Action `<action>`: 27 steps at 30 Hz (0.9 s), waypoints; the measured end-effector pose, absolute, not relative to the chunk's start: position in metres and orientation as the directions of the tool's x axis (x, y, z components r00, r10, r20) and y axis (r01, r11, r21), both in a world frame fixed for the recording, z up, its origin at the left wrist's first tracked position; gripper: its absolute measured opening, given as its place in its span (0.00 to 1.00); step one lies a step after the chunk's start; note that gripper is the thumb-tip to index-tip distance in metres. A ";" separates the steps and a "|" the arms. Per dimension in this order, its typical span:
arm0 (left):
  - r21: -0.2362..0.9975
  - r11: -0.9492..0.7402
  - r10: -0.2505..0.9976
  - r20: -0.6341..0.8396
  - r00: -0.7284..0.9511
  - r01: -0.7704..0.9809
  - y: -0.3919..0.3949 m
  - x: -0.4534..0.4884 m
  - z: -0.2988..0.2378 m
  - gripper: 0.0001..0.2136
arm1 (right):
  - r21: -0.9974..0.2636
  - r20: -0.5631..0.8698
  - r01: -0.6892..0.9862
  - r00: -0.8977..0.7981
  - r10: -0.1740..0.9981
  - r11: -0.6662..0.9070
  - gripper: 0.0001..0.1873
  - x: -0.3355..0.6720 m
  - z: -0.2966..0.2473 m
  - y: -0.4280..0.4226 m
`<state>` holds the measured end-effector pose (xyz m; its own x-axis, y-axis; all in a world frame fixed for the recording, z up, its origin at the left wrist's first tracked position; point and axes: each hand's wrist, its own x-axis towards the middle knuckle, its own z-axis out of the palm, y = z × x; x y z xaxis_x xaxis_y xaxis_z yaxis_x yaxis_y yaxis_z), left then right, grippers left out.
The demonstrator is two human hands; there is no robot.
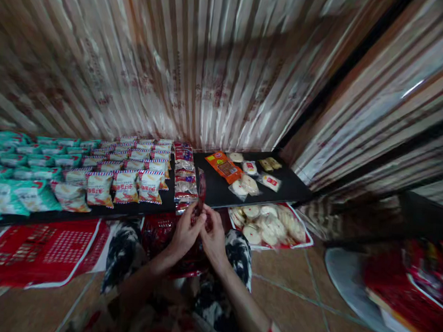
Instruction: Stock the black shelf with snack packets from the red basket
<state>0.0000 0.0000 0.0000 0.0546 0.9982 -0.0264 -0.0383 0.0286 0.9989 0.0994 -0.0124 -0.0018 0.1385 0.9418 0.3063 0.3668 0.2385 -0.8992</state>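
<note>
In the middle of the head view, my left hand (187,229) and my right hand (212,232) come together, both closed on a narrow dark-red packet (202,187). It stands upright, seen nearly edge-on, so its print cannot be read. Beneath the hands, between my knees, is a dark-red glossy heap (159,232), perhaps of similar packets; the hands partly cover it. Just beyond the fingertips, a column of clear and red packets (186,183) lies on the black shelf (220,195).
Rows of white snack bags (125,186) and teal bags (36,195) fill the shelf's left. An orange packet (224,167) and small wrapped pieces lie right. Below are wrapped round pale cakes (268,224), a red printed sheet (41,251) and a grey stool (345,279). Corrugated sheeting (211,63) rises behind.
</note>
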 end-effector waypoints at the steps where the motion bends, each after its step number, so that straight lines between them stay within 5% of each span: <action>1: 0.996 0.053 0.998 -0.050 0.049 -0.067 0.000 0.001 0.001 0.20 | -0.889 0.318 0.384 0.129 0.939 0.248 0.18 0.099 -0.001 -0.014; 14: 0.891 0.292 0.943 -0.329 -0.054 -0.347 0.004 -0.005 0.010 0.18 | -0.925 0.237 0.351 0.230 0.944 0.146 0.18 0.109 -0.013 -0.008; 20: 0.810 0.410 0.898 -0.438 0.031 -0.419 0.007 -0.010 0.003 0.15 | -0.995 -0.101 -0.043 0.297 0.949 -0.092 0.30 0.118 -0.026 0.009; 27: 0.824 0.440 0.894 -0.438 0.092 -0.357 0.012 -0.015 -0.008 0.13 | -0.940 -0.264 -0.276 0.214 0.940 -0.201 0.24 0.119 -0.033 0.016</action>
